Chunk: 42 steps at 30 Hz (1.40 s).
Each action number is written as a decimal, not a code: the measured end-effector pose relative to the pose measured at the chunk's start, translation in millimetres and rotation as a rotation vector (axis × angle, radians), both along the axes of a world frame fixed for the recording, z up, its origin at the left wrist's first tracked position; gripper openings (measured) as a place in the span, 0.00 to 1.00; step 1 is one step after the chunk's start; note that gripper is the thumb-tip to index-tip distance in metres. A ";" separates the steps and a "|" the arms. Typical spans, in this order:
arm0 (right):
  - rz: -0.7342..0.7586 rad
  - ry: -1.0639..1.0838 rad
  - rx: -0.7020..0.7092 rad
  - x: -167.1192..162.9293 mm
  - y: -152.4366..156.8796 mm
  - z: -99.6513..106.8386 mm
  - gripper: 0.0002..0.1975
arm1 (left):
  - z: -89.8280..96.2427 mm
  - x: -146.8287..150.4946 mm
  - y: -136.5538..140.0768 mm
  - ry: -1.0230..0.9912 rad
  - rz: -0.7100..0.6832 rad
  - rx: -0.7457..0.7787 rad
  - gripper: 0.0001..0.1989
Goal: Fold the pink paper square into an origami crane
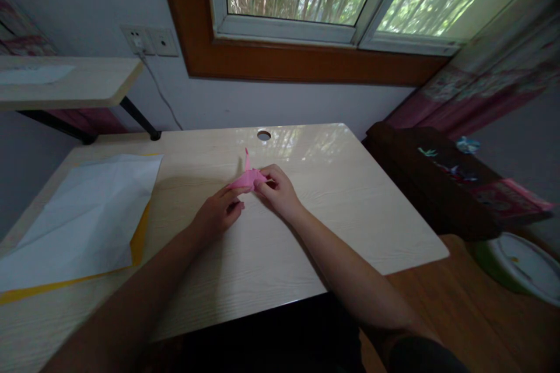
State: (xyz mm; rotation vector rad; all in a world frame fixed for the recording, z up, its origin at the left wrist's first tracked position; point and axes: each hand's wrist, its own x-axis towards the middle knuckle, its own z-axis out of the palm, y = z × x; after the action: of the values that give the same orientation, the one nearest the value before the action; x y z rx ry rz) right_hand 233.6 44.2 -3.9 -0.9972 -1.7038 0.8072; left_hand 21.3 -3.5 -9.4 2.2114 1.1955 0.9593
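Note:
A pink origami crane [247,179] is held just above the middle of the desk, one thin folded point standing up from it. My right hand [279,191] pinches its right side between thumb and fingers. At the lower left edge of the folded paper, my left hand [219,211] has its fingers closed on the wing, with the thumb a little apart below. The fingers cover parts of the paper's lower edge and right end.
The pale wooden desk [350,227] has a round cable hole [263,136] near its back edge. White creased paper [91,210] over a yellow sheet [140,233] lies at left, below a raised shelf [65,93]. Right of the desk are a dark cabinet [406,145] and a round bin [525,262].

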 end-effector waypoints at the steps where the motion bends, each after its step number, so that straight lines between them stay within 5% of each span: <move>1: -0.012 -0.019 0.040 1.1 0.8 0.4 0.04 | 1.6 -0.2 -0.6 -0.017 0.019 -0.009 0.17; 5: -0.075 -0.143 0.241 7.7 3.0 3.2 0.03 | 7.1 -1.6 -1.7 -0.145 0.148 -0.057 0.06; 9: -0.143 -0.306 0.399 14.5 1.4 9.6 0.03 | 9.2 -2.8 1.6 -0.296 0.250 -0.131 0.10; 13: -0.056 -0.424 0.495 15.1 -4.7 17.6 0.03 | 6.7 -4.6 7.7 -0.376 0.201 -0.284 0.15; 17: 0.067 -0.547 0.503 11.4 -9.8 21.4 0.04 | 2.2 -7.4 14.0 -0.592 0.151 -0.456 0.21; 20: 0.149 -0.619 0.514 9.5 -9.9 20.3 0.06 | -0.2 -9.8 16.9 -0.710 0.140 -0.496 0.17; 23: 0.232 -0.629 0.509 8.7 -8.1 17.4 0.08 | 0.4 -10.7 16.8 -0.700 0.143 -0.476 0.11; 33: 0.241 -0.682 0.563 5.8 -7.2 10.2 0.11 | 4.4 -9.7 13.3 -0.621 0.042 -0.517 0.13; 42: 0.291 -0.467 0.460 8.3 -6.7 14.0 0.04 | 2.8 -11.1 13.5 -0.678 0.024 -0.492 0.12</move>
State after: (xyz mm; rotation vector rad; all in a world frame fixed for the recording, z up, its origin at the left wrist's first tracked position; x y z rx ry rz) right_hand 241.9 37.5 10.1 -0.6531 -2.3408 0.3332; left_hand 10.2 10.1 -6.6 1.3320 0.9882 1.1443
